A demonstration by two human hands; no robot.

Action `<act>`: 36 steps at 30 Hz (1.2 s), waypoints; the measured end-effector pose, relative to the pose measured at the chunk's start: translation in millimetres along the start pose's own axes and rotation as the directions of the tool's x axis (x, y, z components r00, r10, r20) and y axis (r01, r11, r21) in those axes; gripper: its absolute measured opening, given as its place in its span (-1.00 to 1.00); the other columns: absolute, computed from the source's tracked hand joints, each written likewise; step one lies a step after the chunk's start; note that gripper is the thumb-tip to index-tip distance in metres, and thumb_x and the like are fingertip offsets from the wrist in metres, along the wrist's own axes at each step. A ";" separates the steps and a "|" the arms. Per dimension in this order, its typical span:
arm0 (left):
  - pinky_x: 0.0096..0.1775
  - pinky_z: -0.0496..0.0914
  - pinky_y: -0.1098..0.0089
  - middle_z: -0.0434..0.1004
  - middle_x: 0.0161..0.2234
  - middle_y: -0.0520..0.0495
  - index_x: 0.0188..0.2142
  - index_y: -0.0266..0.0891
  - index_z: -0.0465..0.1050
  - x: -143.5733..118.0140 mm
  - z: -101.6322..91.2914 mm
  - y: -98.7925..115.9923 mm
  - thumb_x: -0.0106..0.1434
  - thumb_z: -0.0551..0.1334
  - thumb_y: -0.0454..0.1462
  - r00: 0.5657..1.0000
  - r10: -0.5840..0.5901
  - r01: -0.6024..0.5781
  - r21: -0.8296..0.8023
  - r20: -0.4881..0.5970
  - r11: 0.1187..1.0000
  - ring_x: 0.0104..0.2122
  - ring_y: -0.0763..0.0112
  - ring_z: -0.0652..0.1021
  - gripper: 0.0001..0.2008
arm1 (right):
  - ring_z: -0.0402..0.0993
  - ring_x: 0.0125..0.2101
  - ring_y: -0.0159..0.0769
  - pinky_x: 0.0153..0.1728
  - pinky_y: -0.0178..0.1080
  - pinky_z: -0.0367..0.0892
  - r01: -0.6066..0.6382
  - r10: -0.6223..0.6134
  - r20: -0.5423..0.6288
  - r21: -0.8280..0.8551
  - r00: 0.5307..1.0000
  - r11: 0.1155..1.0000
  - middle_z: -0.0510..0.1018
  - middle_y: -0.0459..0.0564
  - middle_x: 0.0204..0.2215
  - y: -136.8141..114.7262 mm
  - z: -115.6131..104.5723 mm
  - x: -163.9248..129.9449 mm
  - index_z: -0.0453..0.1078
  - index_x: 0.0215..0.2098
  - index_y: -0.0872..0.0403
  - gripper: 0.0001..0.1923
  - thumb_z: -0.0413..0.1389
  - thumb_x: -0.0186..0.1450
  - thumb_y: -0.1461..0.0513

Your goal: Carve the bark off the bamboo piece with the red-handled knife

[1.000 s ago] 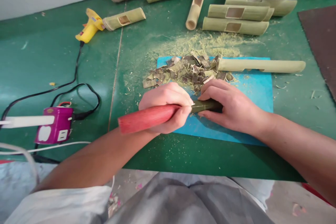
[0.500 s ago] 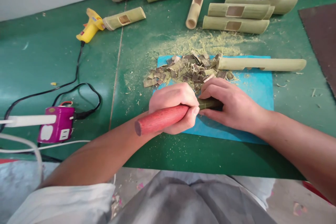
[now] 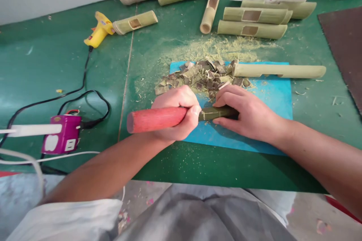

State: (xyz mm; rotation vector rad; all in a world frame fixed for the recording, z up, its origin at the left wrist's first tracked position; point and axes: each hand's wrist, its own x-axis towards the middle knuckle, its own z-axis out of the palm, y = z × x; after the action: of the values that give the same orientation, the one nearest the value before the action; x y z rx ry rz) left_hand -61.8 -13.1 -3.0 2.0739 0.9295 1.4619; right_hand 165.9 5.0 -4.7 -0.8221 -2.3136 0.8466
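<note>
Dark bamboo point(image 3: 213, 113) in right hand point(image 3: 251, 115), illegible label point(image 3: 107, 22) on glue gun point(image 3: 98, 37)

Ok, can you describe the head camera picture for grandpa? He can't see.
A person's left hand grips a red handle while the right hand holds a dark green piece over a blue sheet on a green table. Beyond them lie heaped chips, cut bamboo tubes and a yellow corded tool.

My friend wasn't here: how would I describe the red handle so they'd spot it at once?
On the green table lies a blue sheet. Over its left edge, the left hand grips the red handle, flat end pointing left. Its colour sets it apart from the green bamboo in the right hand.
</note>
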 end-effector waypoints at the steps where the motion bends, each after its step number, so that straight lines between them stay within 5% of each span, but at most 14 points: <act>1: -0.40 0.45 0.40 0.54 -0.49 0.05 -0.43 -0.21 0.38 -0.7 -0.2 -1.4 0.32 0.26 -0.27 1.000 -0.001 0.001 0.005 -0.001 1.000 -0.50 0.51 0.54 -0.81 | 0.47 -0.16 -0.08 -0.14 -0.04 0.44 -0.006 0.006 0.000 -0.004 1.000 1.000 0.53 0.13 -0.18 -0.4 -0.1 0.0 0.38 -0.22 0.07 -0.84 0.25 0.30 0.21; 7: -0.38 0.48 0.42 0.58 -0.48 0.00 -0.44 -0.22 0.42 3.5 -1.6 1.8 0.40 0.23 -0.12 0.997 -0.073 0.074 -0.021 0.026 0.997 -0.47 0.50 0.58 -0.69 | 0.48 -0.13 -0.06 -0.12 -0.05 0.44 -0.016 0.016 0.004 -0.018 1.000 1.000 0.54 0.13 -0.17 -2.1 -1.0 0.0 0.38 -0.22 0.06 -0.84 0.25 0.30 0.21; 12: -0.33 0.49 0.43 0.60 -0.46 0.01 -0.45 -0.23 0.43 9.5 0.0 9.7 0.31 0.28 -0.32 0.993 -0.037 0.045 -0.069 0.109 0.997 -0.45 0.50 0.61 -0.82 | 0.48 -0.13 -0.07 -0.11 -0.04 0.43 -0.029 0.029 0.014 -0.008 0.999 1.000 0.54 0.10 -0.17 -2.4 -1.4 0.2 0.39 -0.21 0.03 -0.84 0.26 0.28 0.22; 24: -0.35 0.51 0.45 0.61 -0.46 0.02 -0.42 -0.22 0.47 4.9 -1.2 5.2 0.33 0.27 -0.29 0.999 -0.015 0.017 -0.035 0.034 0.999 -0.46 0.51 0.61 -0.83 | 0.48 -0.12 -0.08 -0.11 -0.04 0.43 -0.037 0.038 0.015 -0.008 0.999 0.999 0.54 0.10 -0.16 -1.9 -0.7 -0.2 0.37 -0.20 0.02 -0.83 0.26 0.29 0.21; 36: -0.24 0.58 0.45 0.69 -0.40 0.01 -0.36 -0.19 0.50 16.0 -1.8 14.3 0.28 0.33 -0.34 0.976 0.007 -0.007 -0.002 0.217 1.000 -0.36 0.46 0.68 -0.92 | 0.48 -0.13 -0.09 -0.10 -0.04 0.43 -0.040 0.040 0.023 0.002 0.999 0.999 0.54 0.07 -0.18 -3.3 -1.9 1.0 0.37 -0.22 0.00 -0.85 0.25 0.27 0.22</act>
State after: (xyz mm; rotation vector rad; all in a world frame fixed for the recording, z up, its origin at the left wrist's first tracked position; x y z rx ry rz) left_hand -56.1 -11.2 17.7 2.1852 0.8350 1.2073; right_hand 165.3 4.3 -0.9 -0.8646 -2.3223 0.8800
